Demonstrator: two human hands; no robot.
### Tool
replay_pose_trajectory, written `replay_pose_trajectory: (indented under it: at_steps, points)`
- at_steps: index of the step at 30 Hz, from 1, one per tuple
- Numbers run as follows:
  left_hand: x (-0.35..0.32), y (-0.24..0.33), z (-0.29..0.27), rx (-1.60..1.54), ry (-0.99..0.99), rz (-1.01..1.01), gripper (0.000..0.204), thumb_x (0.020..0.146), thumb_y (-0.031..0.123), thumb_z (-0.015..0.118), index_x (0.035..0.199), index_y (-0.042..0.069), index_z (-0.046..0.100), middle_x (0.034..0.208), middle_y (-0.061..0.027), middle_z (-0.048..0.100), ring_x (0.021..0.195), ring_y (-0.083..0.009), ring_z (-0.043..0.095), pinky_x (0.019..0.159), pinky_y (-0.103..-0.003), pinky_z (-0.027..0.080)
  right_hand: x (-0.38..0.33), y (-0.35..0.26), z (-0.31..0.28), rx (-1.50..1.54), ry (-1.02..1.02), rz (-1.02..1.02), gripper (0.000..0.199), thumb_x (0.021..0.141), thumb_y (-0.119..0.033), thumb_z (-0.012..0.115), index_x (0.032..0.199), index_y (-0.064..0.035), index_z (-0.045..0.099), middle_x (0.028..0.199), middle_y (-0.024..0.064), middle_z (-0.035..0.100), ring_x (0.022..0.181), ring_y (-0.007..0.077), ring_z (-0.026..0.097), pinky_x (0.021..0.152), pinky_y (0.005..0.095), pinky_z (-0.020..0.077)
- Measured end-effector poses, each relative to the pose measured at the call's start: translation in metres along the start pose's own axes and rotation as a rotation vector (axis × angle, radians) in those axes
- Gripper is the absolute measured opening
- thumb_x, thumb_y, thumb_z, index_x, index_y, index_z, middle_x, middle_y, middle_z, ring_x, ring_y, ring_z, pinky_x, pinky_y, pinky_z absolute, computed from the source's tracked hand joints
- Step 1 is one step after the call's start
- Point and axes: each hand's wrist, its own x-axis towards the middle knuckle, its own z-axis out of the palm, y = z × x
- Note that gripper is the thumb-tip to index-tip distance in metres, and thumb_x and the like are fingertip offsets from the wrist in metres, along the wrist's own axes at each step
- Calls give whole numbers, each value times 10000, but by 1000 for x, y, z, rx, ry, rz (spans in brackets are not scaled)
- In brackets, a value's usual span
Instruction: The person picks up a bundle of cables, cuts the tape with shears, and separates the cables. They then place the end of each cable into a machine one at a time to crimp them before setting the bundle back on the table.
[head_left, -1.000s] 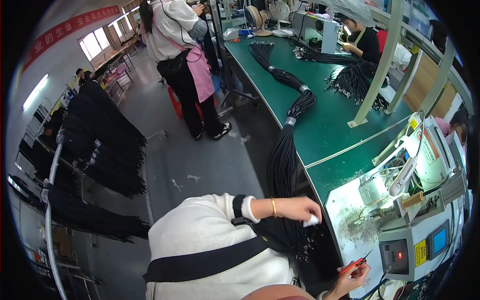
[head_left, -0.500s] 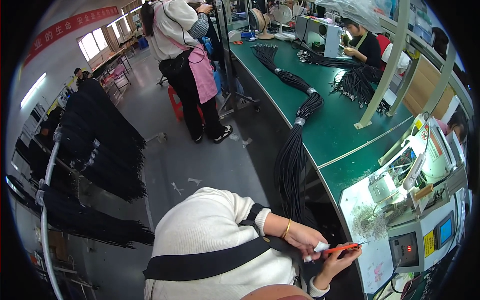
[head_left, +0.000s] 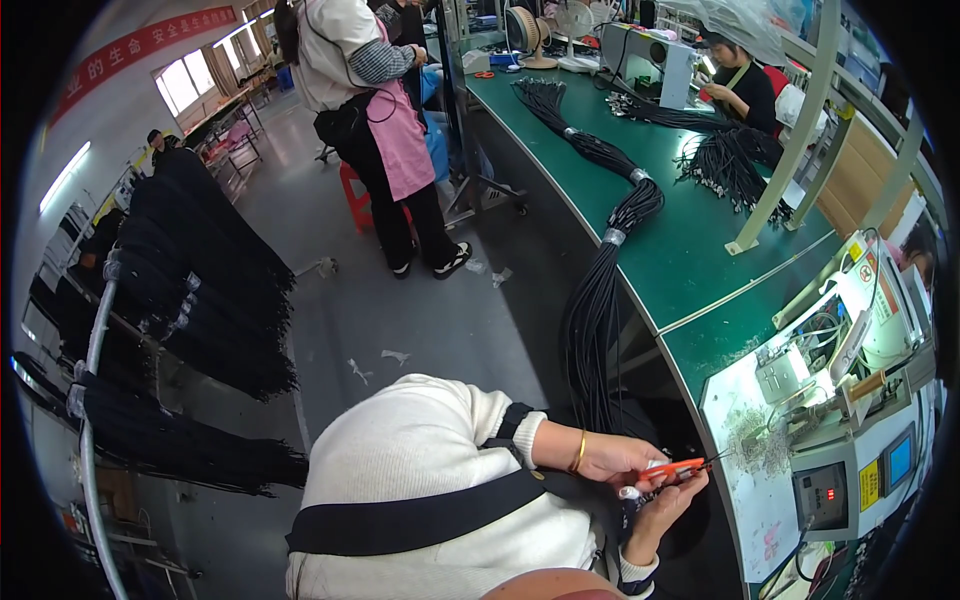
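My left hand (head_left: 610, 458), with a gold bracelet at its wrist, reaches in from the left. Its fingers are closed and meet my right hand; white wraps or white pieces show at the fingertips, and what they pinch is hidden. My right hand (head_left: 662, 508) comes up from the lower edge, its fingers closed around a slim orange-handled tool (head_left: 684, 467) with thin dark tips. Those tips point right, towards the white worktop. Just beyond my hands, a thick bundle of black cables (head_left: 592, 335) hangs over the table edge.
The green table (head_left: 690, 350) carries more cable bundles. Right of my hands stands a machine (head_left: 850, 485) with a display, beside a white worktop (head_left: 735, 510) strewn with wire scraps. Black cables hang on a rack (head_left: 95, 350) at left. A person in a pink apron (head_left: 400, 150) stands ahead.
My hands have drawn closer together around the orange-handled tool, which has shifted slightly up and left. The table and machine sit a little farther right in view.
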Motion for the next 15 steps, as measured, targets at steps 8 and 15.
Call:
replay_pose_trajectory:
  at_steps: [8,15]
  points:
    - [-17,36,10,99,58,-39,194,865,240,442,879,55,500,645,16,492,522,-77,471,458,-203,404,-12,6,2,-21,65,229,533,865,-418,398,1115,52,375,1006,165,477,920,225,474,807,317,368]
    - [-22,51,2,179,51,-128,304,833,272,533,985,11,508,737,-74,573,587,-154,567,497,-244,461,16,-25,2,-289,47,13,292,869,-132,424,1115,20,465,826,135,568,769,224,559,698,292,428]
